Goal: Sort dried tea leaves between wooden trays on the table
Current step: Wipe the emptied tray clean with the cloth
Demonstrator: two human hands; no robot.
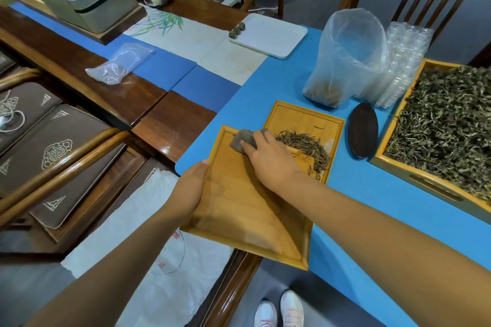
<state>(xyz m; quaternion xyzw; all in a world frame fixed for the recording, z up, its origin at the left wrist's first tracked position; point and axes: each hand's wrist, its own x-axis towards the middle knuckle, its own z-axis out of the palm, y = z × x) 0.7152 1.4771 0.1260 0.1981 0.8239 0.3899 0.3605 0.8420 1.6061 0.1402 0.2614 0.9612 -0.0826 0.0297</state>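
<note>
I see left hand (191, 188) grasping near tray (239, 210) edge; right hand (268, 159) pinches grey cloth (240, 139), centre frame. Red writing lower centre unreadable.

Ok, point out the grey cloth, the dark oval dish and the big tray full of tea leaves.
grey cloth (239, 141): head view, exposed left part beside the fingers.
dark oval dish (363, 130): head view, its centre.
big tray (425, 180): head view, near wall above the handle slot.

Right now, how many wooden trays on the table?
3. The near tray, gripped by the left hand, overlaps the small tray holding a tea pile. The large tray full of leaves sits at right, partly cut off by the frame.
</note>
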